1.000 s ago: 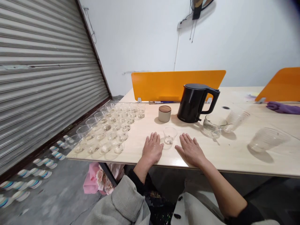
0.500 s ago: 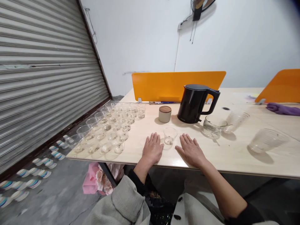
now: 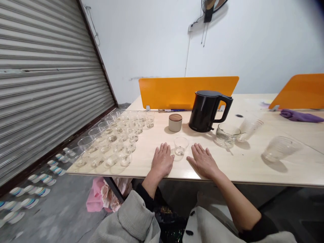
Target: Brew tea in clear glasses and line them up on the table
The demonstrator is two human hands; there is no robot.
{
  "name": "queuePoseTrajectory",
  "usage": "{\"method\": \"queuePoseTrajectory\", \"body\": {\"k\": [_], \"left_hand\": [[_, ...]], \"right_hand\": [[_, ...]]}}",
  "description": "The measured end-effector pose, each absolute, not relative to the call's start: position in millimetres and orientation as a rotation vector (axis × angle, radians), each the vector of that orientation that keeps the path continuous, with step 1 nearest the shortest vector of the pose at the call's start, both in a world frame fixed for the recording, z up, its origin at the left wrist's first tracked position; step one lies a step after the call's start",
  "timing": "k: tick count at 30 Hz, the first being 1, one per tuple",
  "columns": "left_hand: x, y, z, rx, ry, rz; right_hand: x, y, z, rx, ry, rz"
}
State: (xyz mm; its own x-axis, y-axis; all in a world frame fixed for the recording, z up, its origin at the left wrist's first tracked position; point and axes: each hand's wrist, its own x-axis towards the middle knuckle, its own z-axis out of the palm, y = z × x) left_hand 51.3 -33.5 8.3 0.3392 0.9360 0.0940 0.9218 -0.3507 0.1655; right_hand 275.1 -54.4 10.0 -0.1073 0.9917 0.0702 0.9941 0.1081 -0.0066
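Head view: both hands rest flat, open and empty on the table [image 3: 235, 167], the left hand [image 3: 162, 161] just left of a small glass [image 3: 181, 145], the right hand [image 3: 203, 162] just right of it, neither touching it. A black kettle [image 3: 204, 113] stands behind the glass.

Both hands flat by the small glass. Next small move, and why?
Probably slide the left hand onto the small glass cup: the cup stands upright between the hands, closest to the left thumb, and nothing blocks the way. The right hand is farther off. Both lie flat and empty on the tabletop.
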Motion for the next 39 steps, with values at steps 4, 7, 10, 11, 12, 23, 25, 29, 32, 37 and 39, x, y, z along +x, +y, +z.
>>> {"method": "queuePoseTrajectory", "body": {"k": [4, 7, 10, 11, 12, 23, 25, 29, 32, 37, 39], "left_hand": [[51.1, -33.1, 7.7, 2.506, 1.746, 0.258], [51.1, -33.2, 7.5, 2.504, 1.750, 0.261], [51.2, -33.4, 7.9, 2.503, 1.745, 0.266], [51.2, -33.5, 8.0, 2.501, 1.745, 0.263], [51.2, -33.5, 8.1, 2.500, 1.746, 0.261], [51.1, -32.4, 7.3, 2.492, 1.738, 0.266], [51.0, -32.5, 7.2, 2.496, 1.737, 0.266], [51.3, -32.5, 7.2, 2.497, 1.745, 0.256], [51.5, -33.1, 7.6, 2.502, 1.745, 0.265], [51.5, -34.7, 8.7, 2.502, 1.749, 0.266], [51.7, -34.8, 8.9, 2.506, 1.749, 0.258]], "right_hand": [[274.7, -54.8, 10.3, -2.054, -2.303, -0.081], [273.8, -55.4, 12.2, -2.065, -2.305, -0.077], [273.3, -55.7, 13.6, -2.078, -2.313, -0.075], [273.2, -55.7, 13.6, -2.080, -2.314, -0.078], [273.3, -55.6, 13.4, -2.081, -2.313, -0.081], [275.2, -53.9, 10.5, -2.078, -2.308, -0.079], [275.3, -53.9, 10.2, -2.080, -2.307, -0.079], [275.3, -53.4, 9.8, -2.060, -2.291, -0.059], [275.2, -53.2, 9.9, -2.051, -2.276, -0.041], [275.6, -52.8, 9.0, -2.051, -2.292, -0.050], [276.2, -52.6, 7.9, -2.039, -2.289, -0.055]]}}
